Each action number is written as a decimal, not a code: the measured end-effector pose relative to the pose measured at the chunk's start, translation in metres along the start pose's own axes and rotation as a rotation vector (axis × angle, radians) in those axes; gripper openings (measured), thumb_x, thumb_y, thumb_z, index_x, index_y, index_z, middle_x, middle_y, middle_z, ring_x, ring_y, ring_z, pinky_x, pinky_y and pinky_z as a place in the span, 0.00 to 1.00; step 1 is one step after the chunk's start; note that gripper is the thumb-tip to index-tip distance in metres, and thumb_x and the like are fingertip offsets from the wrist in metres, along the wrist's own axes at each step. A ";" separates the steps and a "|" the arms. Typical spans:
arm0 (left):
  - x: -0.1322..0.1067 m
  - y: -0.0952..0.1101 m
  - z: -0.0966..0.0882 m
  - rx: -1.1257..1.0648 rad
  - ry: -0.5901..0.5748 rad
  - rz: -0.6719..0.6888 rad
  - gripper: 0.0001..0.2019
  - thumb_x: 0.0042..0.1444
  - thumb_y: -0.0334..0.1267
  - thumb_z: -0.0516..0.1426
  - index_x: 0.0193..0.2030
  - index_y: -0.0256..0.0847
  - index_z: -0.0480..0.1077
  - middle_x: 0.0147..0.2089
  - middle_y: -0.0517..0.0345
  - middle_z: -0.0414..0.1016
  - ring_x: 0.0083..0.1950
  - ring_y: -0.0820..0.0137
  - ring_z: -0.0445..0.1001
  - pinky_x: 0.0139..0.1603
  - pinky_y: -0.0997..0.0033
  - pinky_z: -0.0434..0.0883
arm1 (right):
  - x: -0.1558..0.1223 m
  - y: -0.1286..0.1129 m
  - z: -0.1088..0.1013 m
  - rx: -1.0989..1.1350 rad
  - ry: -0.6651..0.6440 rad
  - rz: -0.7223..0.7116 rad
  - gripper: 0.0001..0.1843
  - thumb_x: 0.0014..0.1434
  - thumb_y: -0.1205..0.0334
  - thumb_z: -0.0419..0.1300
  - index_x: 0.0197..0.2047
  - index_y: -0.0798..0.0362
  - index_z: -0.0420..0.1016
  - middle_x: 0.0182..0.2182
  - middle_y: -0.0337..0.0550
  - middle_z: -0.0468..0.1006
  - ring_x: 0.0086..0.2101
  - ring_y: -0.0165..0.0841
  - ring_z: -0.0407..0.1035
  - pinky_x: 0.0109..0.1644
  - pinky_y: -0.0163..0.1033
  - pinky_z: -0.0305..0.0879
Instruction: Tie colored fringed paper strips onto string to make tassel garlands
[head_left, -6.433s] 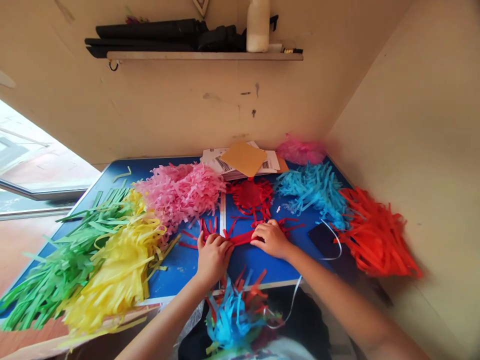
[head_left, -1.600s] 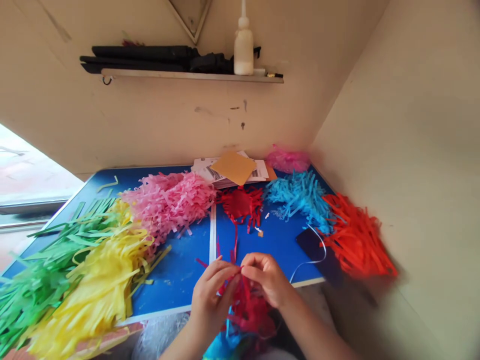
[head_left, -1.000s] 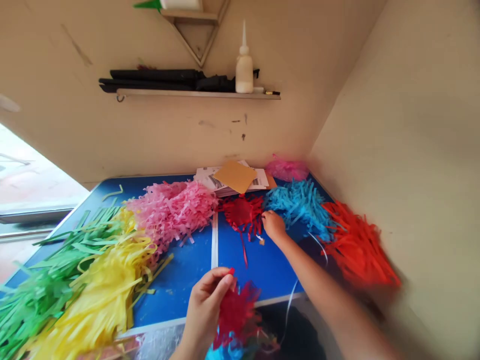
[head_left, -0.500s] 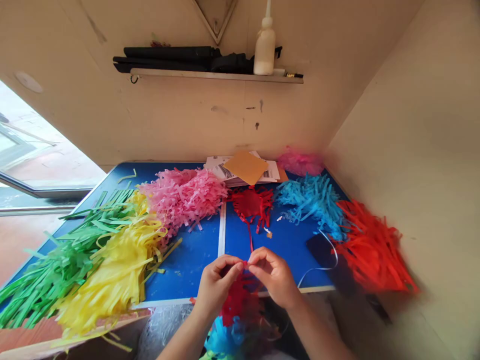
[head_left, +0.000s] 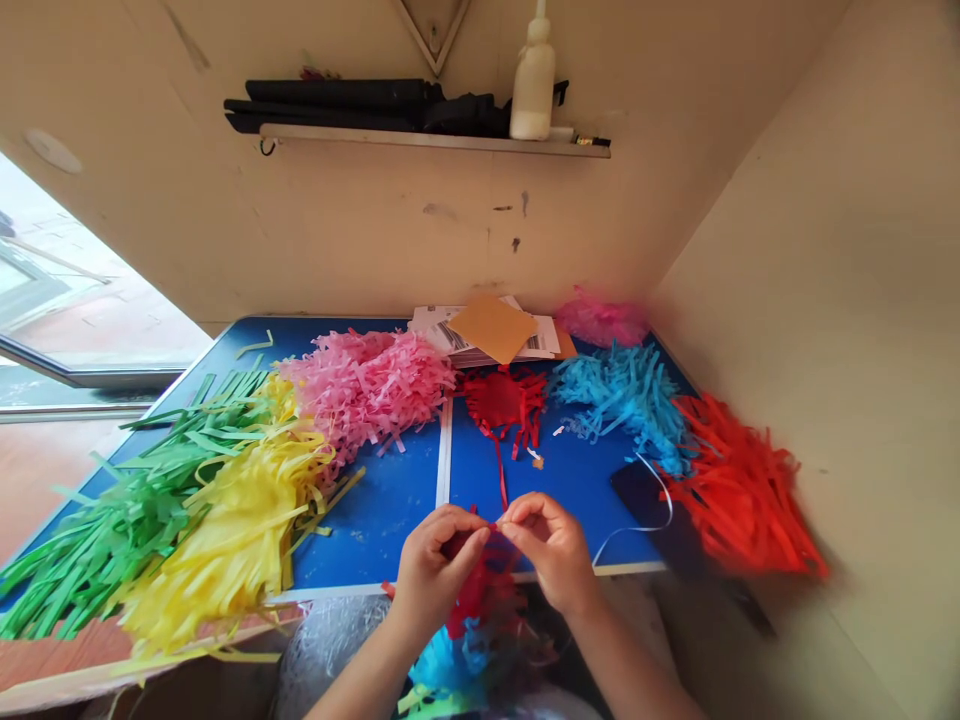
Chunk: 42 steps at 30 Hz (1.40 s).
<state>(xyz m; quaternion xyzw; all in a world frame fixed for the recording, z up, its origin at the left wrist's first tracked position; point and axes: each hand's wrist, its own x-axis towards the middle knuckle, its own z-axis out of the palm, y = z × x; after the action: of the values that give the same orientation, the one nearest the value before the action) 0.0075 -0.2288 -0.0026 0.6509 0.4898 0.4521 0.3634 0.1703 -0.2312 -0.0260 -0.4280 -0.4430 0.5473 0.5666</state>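
Note:
My left hand (head_left: 436, 570) and my right hand (head_left: 553, 548) meet at the near edge of the blue table (head_left: 375, 520). Both pinch the top of a dark red fringed paper tassel (head_left: 484, 590), which hangs down between them below the table edge. Under it, in my lap, lies a tangle of blue and red paper strips (head_left: 450, 665). A small pile of dark red fringe (head_left: 504, 400) with one long strip trailing toward my hands lies in the middle of the table.
Piles of cut paper fringe cover the table: green (head_left: 142, 480), yellow (head_left: 240, 520), pink (head_left: 367, 385), blue (head_left: 630, 395), bright red (head_left: 742, 490). A dark phone with a white cable (head_left: 645, 490) lies at right. Papers and a tan envelope (head_left: 491, 328) sit at the back. A glue bottle (head_left: 532, 80) stands on the wall shelf.
Earlier both hands pressed the red paper flat on the table. My right hand then reached out to the red pile and came back; both hands now pinch the tassel top.

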 end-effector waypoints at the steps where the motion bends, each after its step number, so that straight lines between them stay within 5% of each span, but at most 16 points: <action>1: 0.000 0.000 0.000 0.010 -0.007 0.007 0.07 0.57 0.37 0.59 0.30 0.41 0.76 0.29 0.57 0.78 0.30 0.72 0.75 0.33 0.76 0.70 | 0.000 -0.001 -0.001 -0.025 -0.004 -0.010 0.06 0.55 0.63 0.66 0.31 0.50 0.73 0.30 0.37 0.76 0.33 0.31 0.71 0.42 0.36 0.67; 11: 0.000 0.006 0.001 0.164 -0.082 0.039 0.08 0.57 0.36 0.57 0.30 0.41 0.75 0.29 0.55 0.77 0.30 0.71 0.75 0.32 0.75 0.70 | -0.006 -0.010 -0.004 -0.375 -0.110 -0.113 0.04 0.58 0.68 0.59 0.34 0.50 0.72 0.33 0.40 0.75 0.37 0.33 0.70 0.43 0.37 0.67; 16: -0.005 0.005 0.004 0.144 0.049 -0.025 0.09 0.56 0.39 0.58 0.27 0.41 0.74 0.27 0.57 0.76 0.28 0.71 0.73 0.31 0.75 0.69 | -0.008 -0.004 0.001 -0.151 -0.026 -0.040 0.04 0.57 0.64 0.62 0.33 0.50 0.70 0.32 0.39 0.75 0.35 0.33 0.71 0.42 0.38 0.69; 20: -0.007 0.002 0.003 0.064 0.039 -0.068 0.08 0.57 0.40 0.58 0.29 0.41 0.75 0.28 0.57 0.76 0.30 0.71 0.73 0.33 0.74 0.70 | -0.007 -0.001 0.001 0.037 0.028 0.028 0.09 0.54 0.61 0.67 0.34 0.50 0.69 0.31 0.37 0.76 0.33 0.31 0.72 0.41 0.37 0.70; 34: -0.008 0.001 0.009 -0.009 0.042 -0.163 0.08 0.54 0.41 0.58 0.27 0.41 0.74 0.27 0.58 0.76 0.29 0.70 0.73 0.35 0.73 0.70 | -0.015 0.000 0.004 -0.238 0.019 -0.074 0.02 0.59 0.63 0.62 0.35 0.50 0.73 0.33 0.41 0.76 0.37 0.35 0.72 0.45 0.40 0.68; 42: -0.010 -0.006 0.008 -0.111 -0.027 -0.128 0.09 0.57 0.41 0.58 0.32 0.41 0.78 0.32 0.54 0.79 0.35 0.67 0.76 0.39 0.71 0.72 | -0.010 0.000 0.002 -0.109 -0.047 -0.023 0.04 0.58 0.61 0.62 0.36 0.50 0.72 0.34 0.41 0.75 0.36 0.33 0.71 0.43 0.38 0.69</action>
<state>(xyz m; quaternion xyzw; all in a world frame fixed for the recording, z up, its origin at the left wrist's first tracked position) 0.0118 -0.2371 -0.0129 0.6033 0.4997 0.4453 0.4337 0.1680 -0.2414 -0.0264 -0.4400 -0.4901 0.5258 0.5382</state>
